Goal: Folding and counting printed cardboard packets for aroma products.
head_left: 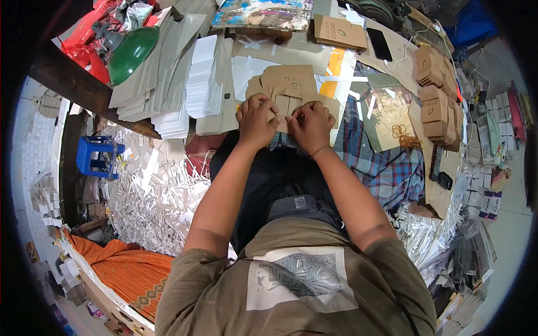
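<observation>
Directly in front of me, several brown card box blanks (pixel 288 78) lie overlapping, with folded flaps and dark print. My left hand (pixel 258 122) has its fingers curled at the near left edge of this card. Close beside it, my right hand (pixel 310 127) pinches the near edge with thumb and fingertips. Both hands look closed on the same brown card, though the fingers partly hide the gripped edge. To the left of the hands stand a stack of white cards (pixel 203 81) and a taller stack of grey boards (pixel 143 84).
Brown box stacks (pixel 339 33) lie at the back and along the right, near a black phone (pixel 379 45). Rubber bands (pixel 409 140) sit on a printed sheet above plaid cloth (pixel 386 173). Paper scraps (pixel 151 207) cover the left floor near a blue stool (pixel 96 157).
</observation>
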Tool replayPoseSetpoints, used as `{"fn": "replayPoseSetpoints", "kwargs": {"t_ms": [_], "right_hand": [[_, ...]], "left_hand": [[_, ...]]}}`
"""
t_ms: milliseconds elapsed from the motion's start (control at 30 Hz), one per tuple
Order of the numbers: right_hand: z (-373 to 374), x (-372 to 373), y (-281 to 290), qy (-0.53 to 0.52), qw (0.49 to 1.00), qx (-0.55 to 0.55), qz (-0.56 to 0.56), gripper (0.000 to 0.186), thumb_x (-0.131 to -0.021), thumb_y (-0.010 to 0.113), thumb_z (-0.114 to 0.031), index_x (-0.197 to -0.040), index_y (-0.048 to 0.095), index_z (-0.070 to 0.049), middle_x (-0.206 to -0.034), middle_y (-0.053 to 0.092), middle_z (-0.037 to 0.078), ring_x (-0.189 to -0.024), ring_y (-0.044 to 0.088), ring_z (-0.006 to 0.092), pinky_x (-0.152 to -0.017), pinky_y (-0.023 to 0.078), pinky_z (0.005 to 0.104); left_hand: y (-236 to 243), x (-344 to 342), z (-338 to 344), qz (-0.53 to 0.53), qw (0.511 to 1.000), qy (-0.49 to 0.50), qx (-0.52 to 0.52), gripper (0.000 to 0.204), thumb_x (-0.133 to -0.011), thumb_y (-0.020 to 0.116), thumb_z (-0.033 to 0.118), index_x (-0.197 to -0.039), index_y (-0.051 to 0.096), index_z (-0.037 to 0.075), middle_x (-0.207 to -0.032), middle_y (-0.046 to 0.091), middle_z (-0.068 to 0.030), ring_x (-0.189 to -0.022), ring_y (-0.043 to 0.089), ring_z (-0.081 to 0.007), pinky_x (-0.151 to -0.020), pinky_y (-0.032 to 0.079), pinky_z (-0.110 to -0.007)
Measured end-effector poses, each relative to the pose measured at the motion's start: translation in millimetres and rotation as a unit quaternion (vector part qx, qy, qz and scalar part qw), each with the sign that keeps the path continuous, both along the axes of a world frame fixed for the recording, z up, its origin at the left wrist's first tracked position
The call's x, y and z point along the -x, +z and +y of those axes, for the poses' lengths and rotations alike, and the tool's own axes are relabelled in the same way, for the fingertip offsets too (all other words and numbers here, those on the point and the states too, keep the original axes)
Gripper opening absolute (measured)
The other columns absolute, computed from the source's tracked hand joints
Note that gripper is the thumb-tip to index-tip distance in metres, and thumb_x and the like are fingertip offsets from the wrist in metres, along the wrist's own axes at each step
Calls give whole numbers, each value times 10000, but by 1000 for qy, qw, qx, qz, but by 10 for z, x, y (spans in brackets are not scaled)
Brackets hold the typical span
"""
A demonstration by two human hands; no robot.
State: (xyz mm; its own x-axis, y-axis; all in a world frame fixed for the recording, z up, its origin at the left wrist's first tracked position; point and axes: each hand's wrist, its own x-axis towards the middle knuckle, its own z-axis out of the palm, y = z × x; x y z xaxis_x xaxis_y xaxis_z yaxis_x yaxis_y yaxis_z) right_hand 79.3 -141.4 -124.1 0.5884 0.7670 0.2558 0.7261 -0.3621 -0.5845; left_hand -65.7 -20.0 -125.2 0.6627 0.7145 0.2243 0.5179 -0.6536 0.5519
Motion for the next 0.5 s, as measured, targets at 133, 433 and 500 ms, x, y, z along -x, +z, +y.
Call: {"fn": "replayPoseSetpoints", "kwargs": {"t_ms": [133,433,500], "right_hand": [[8,16,-61,-15,1000,-1,-16,184,-888,880,-352,-966,799,-206,-1199,633,63,-1230,576,335,-1073,353,548],[40,13,12,-15,999,31,9,202,-899,872,-356,-959,782,-186,-1175,638,73,-1200,589,339,-1060,369,555],[48,-45,-47,-23,999,25,10,221,-918,852,-324,-1051,755,-177,-1170,644,96,-1177,606,358,-1051,383,565]], "left_hand": [[-20,-56,6,3,1000,23,18,300,-843,889,224,-1099,733,221,-1462,585,-37,-1456,463,-344,-1202,303,-549],[13,-56,-4,2,998,43,45,297,-823,860,160,-1088,744,225,-1486,579,-36,-1477,445,-349,-1207,293,-532],[27,-81,-16,4,998,43,37,301,-820,855,150,-1088,743,229,-1487,579,-35,-1474,449,-350,-1204,296,-531]]}}
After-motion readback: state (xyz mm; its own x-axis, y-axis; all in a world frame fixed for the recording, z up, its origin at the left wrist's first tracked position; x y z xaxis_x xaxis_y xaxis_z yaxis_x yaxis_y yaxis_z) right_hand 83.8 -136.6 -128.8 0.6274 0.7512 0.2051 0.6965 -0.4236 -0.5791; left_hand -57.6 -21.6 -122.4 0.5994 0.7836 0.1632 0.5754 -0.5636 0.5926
